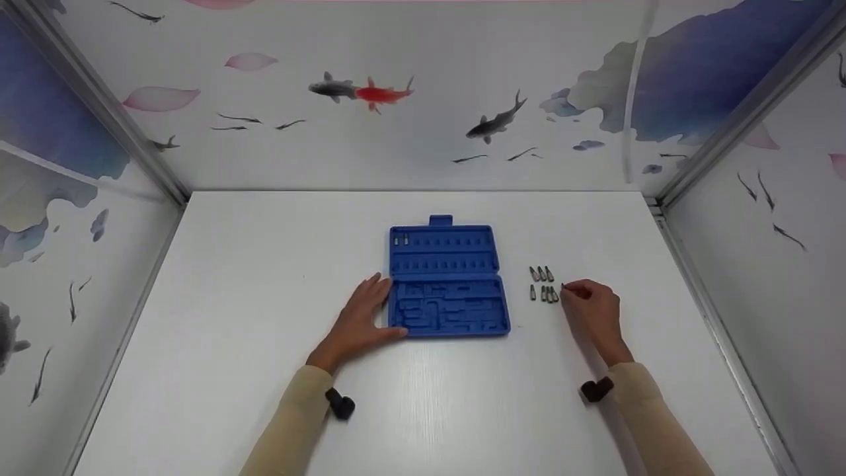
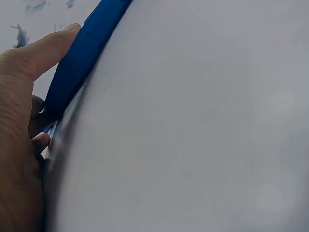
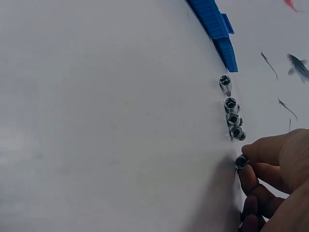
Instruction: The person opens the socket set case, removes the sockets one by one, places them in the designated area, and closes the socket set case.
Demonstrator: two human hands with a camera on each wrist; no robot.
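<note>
White table [image 1: 423, 396] in front of us, painted walls on three sides. Nearest: two tan sleeves [image 1: 291, 410], each with a black wrist camera [image 1: 341, 404].

Next, hands. Our left hand [image 1: 358, 318] is spread around the near-left corner of the blue case [image 1: 456, 308], thumb on the near edge, fingers straight along the left side. Our right hand [image 1: 597, 306] pinches one metal socket [image 3: 241, 162] between thumb and fingers, just right of the loose ones; we see its hollow end in the right wrist view.

Case lies open and flat on the table, about mid-width. Near half has moulded recesses. Right of the case we count seven loose sockets [image 1: 549, 295]: four in the nearer row (one slightly off to the left, three bunched), three together in the farther row.

Far half of the case has two rows of slots; two small metal pieces [image 1: 406, 239] sit at the far left. Tab [image 1: 441, 220] sticks out from the far edge. Beyond that, back wall [image 1: 423, 158] with a red fish [image 1: 383, 94], dark fish and pink petals.
</note>
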